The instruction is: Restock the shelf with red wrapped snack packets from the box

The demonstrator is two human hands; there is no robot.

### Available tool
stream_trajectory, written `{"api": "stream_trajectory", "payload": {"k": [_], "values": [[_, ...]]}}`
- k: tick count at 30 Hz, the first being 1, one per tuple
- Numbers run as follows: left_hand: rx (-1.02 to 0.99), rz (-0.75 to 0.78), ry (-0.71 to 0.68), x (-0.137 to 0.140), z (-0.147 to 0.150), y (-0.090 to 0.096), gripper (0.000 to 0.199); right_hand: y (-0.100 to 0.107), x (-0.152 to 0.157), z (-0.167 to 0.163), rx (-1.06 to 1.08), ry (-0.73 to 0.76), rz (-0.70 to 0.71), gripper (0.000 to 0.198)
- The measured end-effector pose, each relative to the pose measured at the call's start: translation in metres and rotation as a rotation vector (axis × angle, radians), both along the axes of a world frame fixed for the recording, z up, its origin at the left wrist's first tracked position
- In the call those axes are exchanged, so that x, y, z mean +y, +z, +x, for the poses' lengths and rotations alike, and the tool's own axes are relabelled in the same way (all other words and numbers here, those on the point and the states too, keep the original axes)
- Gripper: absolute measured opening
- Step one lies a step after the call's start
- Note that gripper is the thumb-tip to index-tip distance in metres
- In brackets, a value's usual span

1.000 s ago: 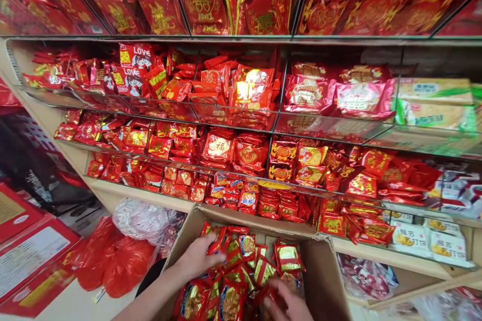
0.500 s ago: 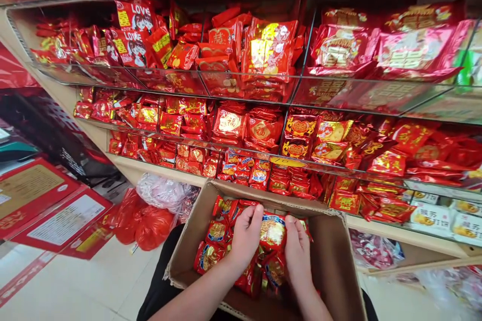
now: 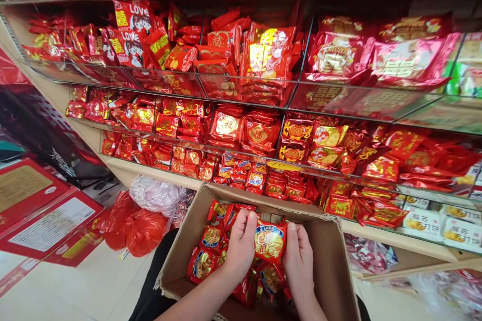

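Between my two hands is a red snack packet (image 3: 270,242) with a blue band and gold print, held over the open cardboard box (image 3: 331,261). My left hand (image 3: 241,241) pinches its left end, thumb on top. Its right end is gripped by my right hand (image 3: 298,251), the fingers mostly hidden behind it. Beneath and to the left, several similar red packets (image 3: 203,263) lie loose in the box. The box rests on my lap, with dark trousers showing at its sides.
Shelves in front hold many red packets (image 3: 267,52) behind clear glass strips (image 3: 241,88). White packets (image 3: 461,228) sit at the lower right. Red plastic bags (image 3: 145,233) and red cartons (image 3: 52,230) stand on the floor at left. Clear bags (image 3: 444,291) lie at lower right.
The held packet now faces up more fully, and its print shows more clearly. Both hands still grip its ends. The whole view has shifted slightly.
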State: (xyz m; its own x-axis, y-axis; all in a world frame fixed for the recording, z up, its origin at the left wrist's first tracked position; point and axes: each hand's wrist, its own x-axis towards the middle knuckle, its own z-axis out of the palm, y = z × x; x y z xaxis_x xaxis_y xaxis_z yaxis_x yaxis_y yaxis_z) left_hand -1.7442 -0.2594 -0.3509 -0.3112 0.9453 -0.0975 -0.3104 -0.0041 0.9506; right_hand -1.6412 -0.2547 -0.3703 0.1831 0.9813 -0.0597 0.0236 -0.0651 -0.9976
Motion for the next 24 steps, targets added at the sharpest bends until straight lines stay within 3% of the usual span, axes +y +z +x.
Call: {"api": "stream_trajectory", "payload": {"k": [7,17,24], "values": [[0.141,0.074,-0.034,0.004,-0.006,0.001,0.027,0.001,0.003,0.001,-0.236,-0.052,-0.023,0.045],[0.286,0.049,0.06,0.003,-0.003,0.0,0.028,0.0,0.001,-0.003,-0.132,-0.076,0.013,0.042],[0.504,0.089,0.057,0.003,-0.011,-0.013,0.027,-0.007,0.006,0.002,-0.401,-0.035,0.137,0.037]]}}
